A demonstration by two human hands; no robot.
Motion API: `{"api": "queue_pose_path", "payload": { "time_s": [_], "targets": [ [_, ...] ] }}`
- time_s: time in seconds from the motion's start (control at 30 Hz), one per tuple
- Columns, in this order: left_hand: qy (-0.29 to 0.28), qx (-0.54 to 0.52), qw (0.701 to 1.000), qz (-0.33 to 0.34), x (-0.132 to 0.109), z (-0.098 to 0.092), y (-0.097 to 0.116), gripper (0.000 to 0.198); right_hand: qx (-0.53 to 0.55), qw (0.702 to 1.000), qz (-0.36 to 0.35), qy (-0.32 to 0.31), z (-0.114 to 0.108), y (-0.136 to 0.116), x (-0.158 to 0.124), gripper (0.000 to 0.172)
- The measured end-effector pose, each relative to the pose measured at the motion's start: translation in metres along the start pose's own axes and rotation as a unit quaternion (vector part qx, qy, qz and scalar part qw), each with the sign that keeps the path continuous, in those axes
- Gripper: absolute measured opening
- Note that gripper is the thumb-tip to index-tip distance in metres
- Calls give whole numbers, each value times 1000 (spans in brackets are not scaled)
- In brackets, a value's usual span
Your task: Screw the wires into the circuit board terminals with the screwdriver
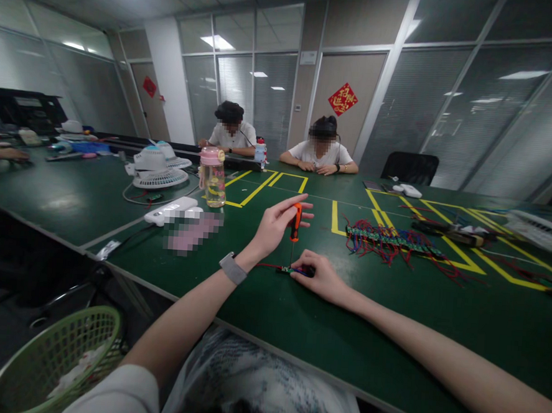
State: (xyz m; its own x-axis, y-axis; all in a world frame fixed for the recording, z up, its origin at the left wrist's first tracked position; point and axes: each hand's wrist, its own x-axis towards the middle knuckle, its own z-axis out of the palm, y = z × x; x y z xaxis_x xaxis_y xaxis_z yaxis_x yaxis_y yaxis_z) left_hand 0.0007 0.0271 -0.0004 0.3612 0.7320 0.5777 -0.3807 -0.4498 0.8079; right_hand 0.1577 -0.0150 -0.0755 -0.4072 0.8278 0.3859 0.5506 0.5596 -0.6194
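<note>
A screwdriver (296,223) with an orange and black handle stands nearly upright, its thin shaft pointing down. My left hand (275,227), with a grey band at the wrist, holds the handle between thumb and fingers; the other fingertips stick out beyond it. Under the shaft a small green circuit board (285,270) lies on the green table (233,297), with a red wire running off to its left. My right hand (322,276) rests on the table and pinches the right end of the board, where dark and blue wires show. Whether the tip touches a screw is too small to tell.
Several wired boards (390,238) lie in a row at right, near yellow tape lines. At left are a bottle (215,178), a white power strip (171,210) and white fan parts (159,168). Two people sit across the table. A green basket (62,330) stands below left.
</note>
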Motion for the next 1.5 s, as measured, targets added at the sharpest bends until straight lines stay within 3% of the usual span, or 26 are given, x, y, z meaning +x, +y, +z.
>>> {"api": "queue_pose_path", "payload": {
  "time_s": [0.2, 0.43, 0.7, 0.77, 0.87, 0.97, 1.1, 1.3, 1.5],
  "targets": [
    [46, 153, 986, 51, -2, 1, 3, 31, 1, 1000, -2, 0, 0, 1, 0, 7],
    [-14, -25, 1000, -13, -1, 0, -2, 37, 1, 1000, -3, 5, 2, 3, 0, 6],
    [76, 186, 976, 83, -2, 0, 4, 28, 3, 1000, -3, 3, 1, 1, 0, 6],
    [65, 161, 982, 76, -2, -1, 2, 27, 1, 1000, -3, 2, 1, 1, 0, 6],
    [19, 22, 999, 15, 0, 0, -2, 35, -1, 1000, -6, 2, 1, 1, 0, 7],
    [-10, -67, 997, -29, 0, 1, -6, 40, 1, 1000, -7, 2, 1, 0, 0, 7],
    [4, -20, 1000, -11, -1, 2, -5, 38, 1, 1000, 0, 1, 1, 1, 0, 7],
    [60, 160, 983, 61, -3, 1, 1, 28, -1, 1000, 0, -3, 1, 0, 0, 7],
    [-1, 6, 1000, 24, -1, 0, -3, 33, 3, 1000, -2, -2, 1, 0, 0, 7]
  ]
}}
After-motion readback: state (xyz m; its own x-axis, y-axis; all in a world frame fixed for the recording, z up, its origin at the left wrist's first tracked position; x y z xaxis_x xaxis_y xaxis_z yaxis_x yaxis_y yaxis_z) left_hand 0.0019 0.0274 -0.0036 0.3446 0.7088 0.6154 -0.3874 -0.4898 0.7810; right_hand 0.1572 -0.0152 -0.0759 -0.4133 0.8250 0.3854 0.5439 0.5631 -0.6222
